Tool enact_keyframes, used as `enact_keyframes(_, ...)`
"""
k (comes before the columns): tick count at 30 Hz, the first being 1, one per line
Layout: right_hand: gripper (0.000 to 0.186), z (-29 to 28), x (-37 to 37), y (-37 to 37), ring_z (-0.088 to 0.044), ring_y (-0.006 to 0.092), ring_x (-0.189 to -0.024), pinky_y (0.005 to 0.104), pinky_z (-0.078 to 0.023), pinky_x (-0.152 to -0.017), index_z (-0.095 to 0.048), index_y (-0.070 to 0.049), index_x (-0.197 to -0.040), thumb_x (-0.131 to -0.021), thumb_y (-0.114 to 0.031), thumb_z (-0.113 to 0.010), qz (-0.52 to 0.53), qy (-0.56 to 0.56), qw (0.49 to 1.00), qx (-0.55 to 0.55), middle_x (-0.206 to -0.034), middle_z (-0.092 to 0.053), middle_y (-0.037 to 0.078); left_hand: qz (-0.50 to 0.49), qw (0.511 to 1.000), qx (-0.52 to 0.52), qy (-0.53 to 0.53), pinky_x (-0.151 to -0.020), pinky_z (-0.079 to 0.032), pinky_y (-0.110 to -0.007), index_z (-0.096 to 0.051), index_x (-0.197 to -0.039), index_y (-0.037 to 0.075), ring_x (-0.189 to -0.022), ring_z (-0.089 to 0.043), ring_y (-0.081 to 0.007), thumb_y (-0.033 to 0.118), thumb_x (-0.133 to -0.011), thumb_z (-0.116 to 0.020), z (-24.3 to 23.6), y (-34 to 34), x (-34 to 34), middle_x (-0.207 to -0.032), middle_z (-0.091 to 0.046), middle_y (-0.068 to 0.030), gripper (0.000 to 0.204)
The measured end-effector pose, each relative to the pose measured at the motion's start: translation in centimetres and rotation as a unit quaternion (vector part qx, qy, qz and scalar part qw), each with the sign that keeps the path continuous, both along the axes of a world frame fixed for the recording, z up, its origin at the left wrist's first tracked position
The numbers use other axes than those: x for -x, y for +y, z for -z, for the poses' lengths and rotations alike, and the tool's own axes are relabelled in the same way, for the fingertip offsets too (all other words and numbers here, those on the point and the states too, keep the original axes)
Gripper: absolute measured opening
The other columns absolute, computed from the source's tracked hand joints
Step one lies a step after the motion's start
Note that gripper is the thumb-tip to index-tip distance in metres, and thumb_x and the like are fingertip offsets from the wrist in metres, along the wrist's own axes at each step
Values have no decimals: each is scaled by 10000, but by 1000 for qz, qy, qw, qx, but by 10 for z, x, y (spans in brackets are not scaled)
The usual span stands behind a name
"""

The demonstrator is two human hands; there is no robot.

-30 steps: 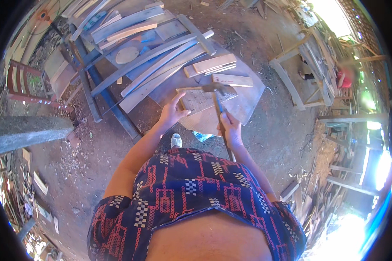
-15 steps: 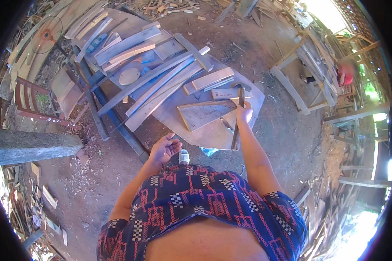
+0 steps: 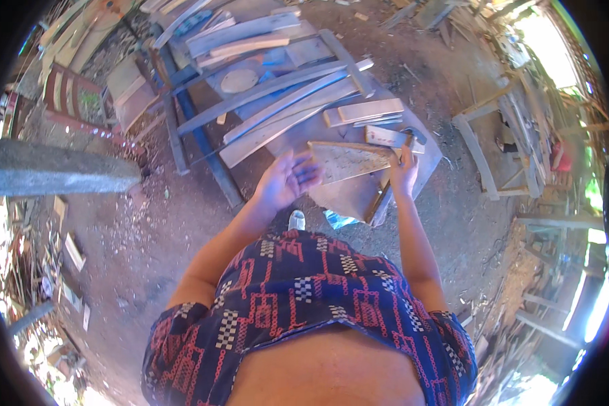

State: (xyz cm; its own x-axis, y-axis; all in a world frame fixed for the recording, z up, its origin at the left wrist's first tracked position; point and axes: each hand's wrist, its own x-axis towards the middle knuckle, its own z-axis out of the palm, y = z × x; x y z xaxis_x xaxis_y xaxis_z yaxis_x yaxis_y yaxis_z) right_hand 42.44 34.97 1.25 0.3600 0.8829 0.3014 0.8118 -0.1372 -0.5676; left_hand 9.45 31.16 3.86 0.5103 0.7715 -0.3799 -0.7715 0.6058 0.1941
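My right hand (image 3: 404, 174) is closed around what looks like a hammer (image 3: 415, 135), its dark curved head lying over a short pale block (image 3: 384, 137) on the worktable. A dark strip, perhaps its handle, runs from the hand toward the table's near edge. To the left of it lies a tapered wooden panel (image 3: 352, 162) with a lighter edge. My left hand (image 3: 287, 179) is raised in front of the panel's left end, fingers apart and holding nothing.
Long planks (image 3: 291, 122) lie across the table (image 3: 423, 122). Beyond them are more boards and a round disc (image 3: 239, 81). A concrete post (image 3: 61, 169) and a reddish chair (image 3: 68, 98) stand left. At right is a wooden frame (image 3: 477, 152), with a person in red (image 3: 560, 157) beyond.
My left hand has risen and moved forward to the panel's edge, its fingers spreading. My right hand stays on the hammer. The whole view has shifted, with the table appearing further right.
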Motion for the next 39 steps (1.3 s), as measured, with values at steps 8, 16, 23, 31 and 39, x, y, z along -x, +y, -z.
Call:
enact_keyframes(8,203,-103,135,-28,-604,279,-866,394,-467,-796,-669,-49,-910,-717,16,-672,-360,3,927,-104,-846,-624,94,-33,997,-21,-61,-1062,-370,-489,-429,-1307,-14,-1209,-510,-371,535,-968,-385,-30,13,0,-1269,-534,-251,647)
enact_keyframes(16,307,-103,167,-37,-552,231,-941,378,-407,-774,-686,-95,-1019,-712,-92,-701,-476,-108,871,-56,-1001,-587,19,-44,996,-42,-70,-1024,-404,-446,-412,-1324,-5,-1179,-536,-339,602,-948,-358,-28,8,6,-1254,-546,-245,716)
enact_keyframes(23,303,-89,163,-54,-538,235,-961,384,-417,-807,-678,-96,-1008,-706,-102,-697,-461,-113,878,-60,-1004,-574,25,-22,996,-28,-85,-1014,-417,-428,-396,-1339,-15,-1167,-550,-310,604,-957,-327,-17,-2,2,-1249,-562,-218,731)
enact_keyframes(31,131,-72,150,-77,-563,282,-927,376,-488,-807,-643,-62,-847,-717,-60,-640,-546,44,837,7,-914,-566,90,56,994,46,-78,-974,-442,-383,-409,-1330,-43,-1068,-590,-279,573,-975,-308,15,-39,-4,-1227,-580,-196,718)
enact_keyframes(39,117,-70,141,-88,-590,298,-879,383,-505,-755,-646,-83,-851,-737,-62,-644,-481,9,876,39,-903,-592,74,65,993,55,-87,-958,-457,-392,-402,-1330,-52,-1077,-582,-278,540,-988,-311,18,-38,-13,-1238,-561,-219,689)
